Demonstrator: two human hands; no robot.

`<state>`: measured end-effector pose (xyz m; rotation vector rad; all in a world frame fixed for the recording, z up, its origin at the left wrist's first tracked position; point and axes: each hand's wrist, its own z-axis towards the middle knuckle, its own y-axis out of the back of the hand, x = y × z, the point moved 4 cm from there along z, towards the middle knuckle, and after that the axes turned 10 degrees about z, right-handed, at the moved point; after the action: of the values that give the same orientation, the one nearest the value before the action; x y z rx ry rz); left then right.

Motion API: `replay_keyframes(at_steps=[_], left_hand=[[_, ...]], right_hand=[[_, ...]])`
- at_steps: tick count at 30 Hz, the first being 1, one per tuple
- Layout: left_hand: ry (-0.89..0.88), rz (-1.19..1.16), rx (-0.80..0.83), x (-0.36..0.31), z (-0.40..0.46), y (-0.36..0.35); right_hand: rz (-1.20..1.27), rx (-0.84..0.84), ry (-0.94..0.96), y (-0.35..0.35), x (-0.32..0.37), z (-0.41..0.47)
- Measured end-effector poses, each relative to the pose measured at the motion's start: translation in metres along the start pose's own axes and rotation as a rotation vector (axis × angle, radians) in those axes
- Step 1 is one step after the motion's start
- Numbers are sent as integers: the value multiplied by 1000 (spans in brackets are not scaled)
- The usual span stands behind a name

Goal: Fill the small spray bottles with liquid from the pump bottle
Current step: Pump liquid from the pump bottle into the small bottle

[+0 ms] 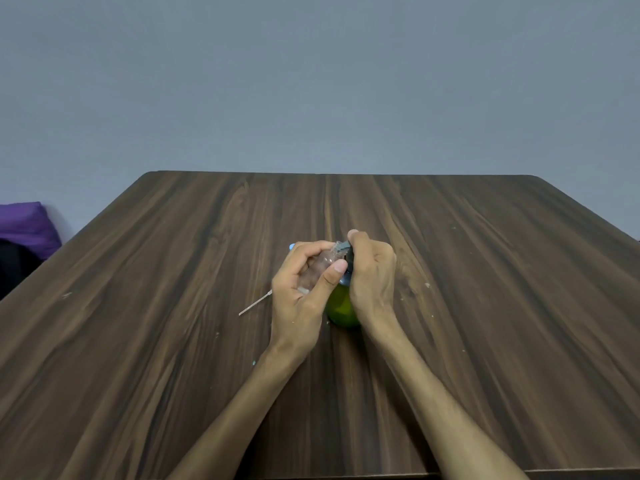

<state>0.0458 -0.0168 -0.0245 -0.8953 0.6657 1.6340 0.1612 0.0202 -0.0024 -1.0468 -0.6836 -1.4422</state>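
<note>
Left hand grips the tilted vial, mouth at the spout; right hand curls over the pump.

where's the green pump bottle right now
In the head view, the green pump bottle stands mid-table between both hands, the right hand on its pump.

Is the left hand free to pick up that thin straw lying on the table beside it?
Probably not right now: the left hand holds the small clear bottle at the pump. The straw lies close with nothing over it.
</note>
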Motion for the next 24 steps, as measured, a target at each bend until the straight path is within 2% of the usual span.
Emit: replay_keyframes(at_steps=[6,8,12,16,19,24], left_hand=[[-71,20,-2,-5,2,0],[-71,26,2,-3,3,3],[-73,6,-3,0,3,5],[-71,10,5,2,3,4],[-63,-13,-7,2,4,5],[-103,62,-9,-2,4,5]], right_hand=[[-35,-13,43,3,0,-2],[-83,2,-9,1,-3,-1],[19,6,-162,-3,-8,2],[-22,22,-49,-2,-3,2],[4,23,-173,-4,-8,5],[-28,42,-19,-4,-7,5]])
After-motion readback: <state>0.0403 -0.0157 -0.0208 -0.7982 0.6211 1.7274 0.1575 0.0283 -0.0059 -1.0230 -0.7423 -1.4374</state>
